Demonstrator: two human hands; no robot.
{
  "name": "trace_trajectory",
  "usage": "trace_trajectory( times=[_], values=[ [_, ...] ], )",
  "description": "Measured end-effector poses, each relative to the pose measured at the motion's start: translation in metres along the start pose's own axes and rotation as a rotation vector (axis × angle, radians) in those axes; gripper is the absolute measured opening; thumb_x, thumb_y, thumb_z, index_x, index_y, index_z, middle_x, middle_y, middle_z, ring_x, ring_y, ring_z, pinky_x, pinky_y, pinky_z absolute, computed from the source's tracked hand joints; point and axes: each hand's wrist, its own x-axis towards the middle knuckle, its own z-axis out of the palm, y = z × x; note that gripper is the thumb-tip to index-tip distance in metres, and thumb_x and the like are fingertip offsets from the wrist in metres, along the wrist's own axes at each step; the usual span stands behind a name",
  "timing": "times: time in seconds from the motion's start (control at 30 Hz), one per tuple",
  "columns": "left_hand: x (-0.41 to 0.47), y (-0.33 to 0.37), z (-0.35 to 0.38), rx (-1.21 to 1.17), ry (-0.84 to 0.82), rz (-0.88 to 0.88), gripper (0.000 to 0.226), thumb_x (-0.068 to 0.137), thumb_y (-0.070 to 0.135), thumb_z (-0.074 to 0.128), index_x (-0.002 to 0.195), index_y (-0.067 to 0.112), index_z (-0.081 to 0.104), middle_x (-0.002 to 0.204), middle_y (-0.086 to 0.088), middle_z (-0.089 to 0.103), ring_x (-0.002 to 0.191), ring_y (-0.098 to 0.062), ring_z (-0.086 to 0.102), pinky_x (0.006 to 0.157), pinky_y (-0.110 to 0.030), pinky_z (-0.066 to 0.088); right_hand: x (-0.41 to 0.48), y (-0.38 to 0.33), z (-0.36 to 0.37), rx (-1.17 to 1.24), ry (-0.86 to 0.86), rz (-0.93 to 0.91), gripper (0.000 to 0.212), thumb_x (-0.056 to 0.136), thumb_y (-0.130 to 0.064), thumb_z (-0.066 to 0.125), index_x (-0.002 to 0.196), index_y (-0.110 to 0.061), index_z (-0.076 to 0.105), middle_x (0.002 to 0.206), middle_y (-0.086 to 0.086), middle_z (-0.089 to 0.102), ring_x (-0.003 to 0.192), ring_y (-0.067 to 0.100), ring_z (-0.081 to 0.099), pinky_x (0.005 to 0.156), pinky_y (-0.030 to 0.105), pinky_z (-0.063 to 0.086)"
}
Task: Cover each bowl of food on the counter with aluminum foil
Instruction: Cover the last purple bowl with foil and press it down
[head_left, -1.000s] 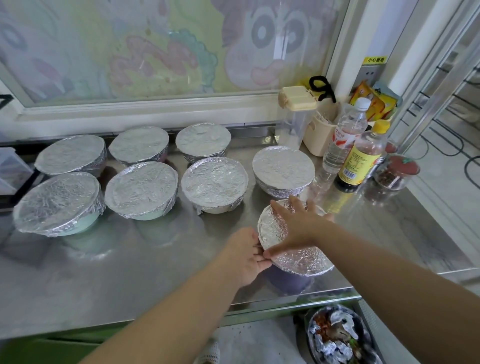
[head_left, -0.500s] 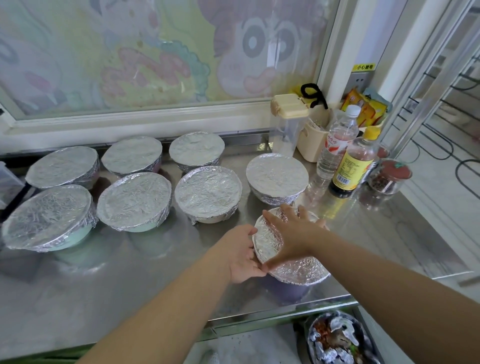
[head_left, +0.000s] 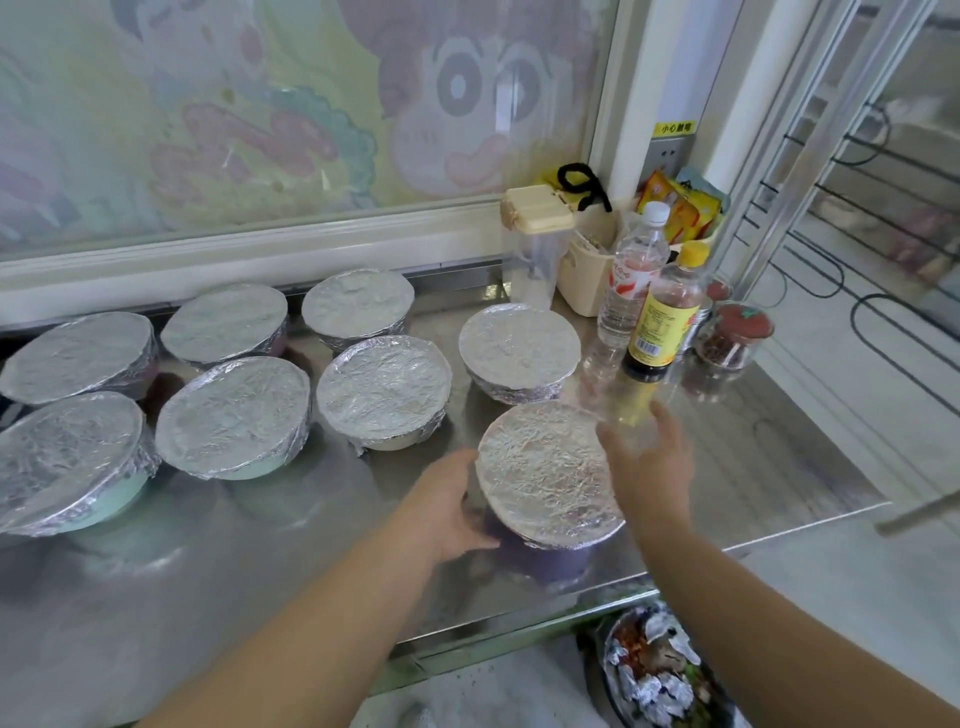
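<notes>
A purple bowl (head_left: 545, 558) stands near the steel counter's front edge, its top sealed with crinkled aluminum foil (head_left: 540, 467). My left hand (head_left: 452, 506) rests against the bowl's left side, fingers wrapped toward its wall below the foil rim. My right hand (head_left: 649, 462) hovers just right of the bowl with fingers spread, slightly blurred, not touching the foil. Several other foil-covered bowls (head_left: 382, 387) sit in two rows to the left and behind, with one more (head_left: 519, 345) directly behind the purple bowl.
At the back right stand a clear jug with a cream lid (head_left: 535, 244), a water bottle (head_left: 631, 275), a yellow-capped sauce bottle (head_left: 665, 317) and a red-lidded jar (head_left: 737, 335). Below the counter edge (head_left: 519, 639), a bin (head_left: 660, 670) holds foil scraps.
My right hand has lifted off the foil top and moved to the bowl's right side. My left hand has stayed at the bowl's left wall.
</notes>
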Motion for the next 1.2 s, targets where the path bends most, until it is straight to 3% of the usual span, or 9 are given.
trace_trajectory(
  times=[0.1, 0.2, 0.3, 0.43, 0.57, 0.67, 0.8, 0.93, 1.2],
  values=[
    [0.007, 0.009, 0.01, 0.123, 0.069, 0.205, 0.008, 0.094, 0.018, 0.053, 0.093, 0.023, 0.059, 0.094, 0.001, 0.063, 0.081, -0.02, 0.058, 0.084, -0.038, 0.042, -0.024, 0.032, 0.021, 0.32, 0.03, 0.522, 0.089, 0.079, -0.049, 0.073, 0.153, -0.018, 0.034, 0.154, 0.013, 0.041, 0.136, 0.039, 0.044, 0.113, 0.056, 0.038],
    [0.021, 0.007, 0.015, 0.359, 0.034, 0.351, 0.036, 0.09, 0.024, 0.045, 0.122, 0.022, 0.059, 0.124, -0.007, 0.066, 0.095, -0.015, 0.06, 0.09, -0.034, 0.04, -0.044, 0.034, 0.038, 0.608, -0.044, 0.685, 0.067, 0.077, -0.04, 0.072, 0.135, -0.013, 0.05, 0.125, 0.016, 0.064, 0.109, 0.04, 0.064, 0.096, 0.058, 0.053],
    [0.031, 0.0, 0.012, 0.474, 0.062, 0.37, 0.032, 0.083, 0.023, 0.041, 0.107, 0.02, 0.062, 0.11, -0.016, 0.068, 0.086, -0.019, 0.062, 0.075, -0.034, 0.043, -0.043, 0.024, 0.037, 0.613, -0.045, 0.67, 0.045, 0.091, -0.023, 0.063, 0.132, -0.013, 0.047, 0.115, 0.014, 0.063, 0.102, 0.038, 0.065, 0.092, 0.053, 0.056],
    [0.019, -0.01, 0.006, 0.516, 0.106, 0.187, 0.061, 0.072, 0.051, 0.053, 0.131, 0.035, 0.049, 0.132, 0.006, 0.057, 0.115, -0.023, 0.058, 0.072, -0.04, 0.048, -0.015, 0.031, 0.022, 0.686, -0.023, 0.547, 0.069, 0.076, -0.039, 0.064, 0.139, -0.013, 0.05, 0.123, 0.011, 0.065, 0.106, 0.034, 0.067, 0.096, 0.054, 0.055],
    [0.02, -0.016, 0.004, 0.525, 0.09, 0.163, 0.069, 0.092, 0.05, 0.055, 0.153, 0.036, 0.026, 0.154, 0.01, 0.033, 0.128, -0.023, 0.045, 0.087, -0.043, 0.045, 0.003, 0.061, 0.019, 0.667, 0.04, 0.521, 0.073, 0.072, -0.051, 0.061, 0.14, -0.024, 0.053, 0.137, 0.004, 0.061, 0.121, 0.03, 0.061, 0.106, 0.055, 0.048],
    [0.023, -0.011, 0.013, 0.548, 0.06, 0.388, 0.067, 0.094, 0.04, 0.049, 0.156, 0.032, 0.023, 0.157, 0.013, 0.029, 0.138, -0.015, 0.037, 0.109, -0.041, 0.04, -0.022, 0.033, 0.014, 0.704, 0.07, 0.559, 0.028, 0.096, -0.029, 0.056, 0.121, -0.018, 0.063, 0.118, 0.005, 0.068, 0.108, 0.029, 0.065, 0.102, 0.05, 0.051],
    [0.024, -0.012, 0.022, 0.545, 0.024, 0.48, 0.054, 0.102, 0.022, 0.04, 0.154, 0.026, 0.03, 0.149, 0.012, 0.04, 0.14, -0.01, 0.037, 0.12, -0.036, 0.027, -0.025, 0.025, 0.017, 0.722, 0.081, 0.59, 0.029, 0.104, -0.014, 0.046, 0.127, -0.013, 0.063, 0.111, 0.006, 0.066, 0.098, 0.026, 0.062, 0.086, 0.036, 0.052],
    [0.027, -0.019, 0.023, 0.54, 0.025, 0.495, 0.046, 0.096, 0.016, 0.039, 0.14, 0.025, 0.046, 0.132, 0.004, 0.06, 0.117, -0.012, 0.058, 0.108, -0.038, 0.044, -0.022, 0.028, 0.015, 0.684, 0.057, 0.57, 0.031, 0.103, -0.011, 0.042, 0.126, -0.009, 0.063, 0.1, 0.004, 0.065, 0.087, 0.023, 0.062, 0.071, 0.028, 0.047],
    [0.013, -0.016, 0.014, 0.586, 0.154, 0.255, 0.02, 0.083, 0.038, 0.052, 0.103, 0.037, 0.054, 0.13, 0.001, 0.048, 0.102, -0.018, 0.056, 0.072, -0.036, 0.052, 0.006, 0.031, 0.002, 0.631, -0.093, 0.49, 0.021, 0.1, -0.023, 0.056, 0.108, -0.012, 0.071, 0.106, 0.009, 0.074, 0.102, 0.029, 0.07, 0.1, 0.049, 0.053]
  ],
)
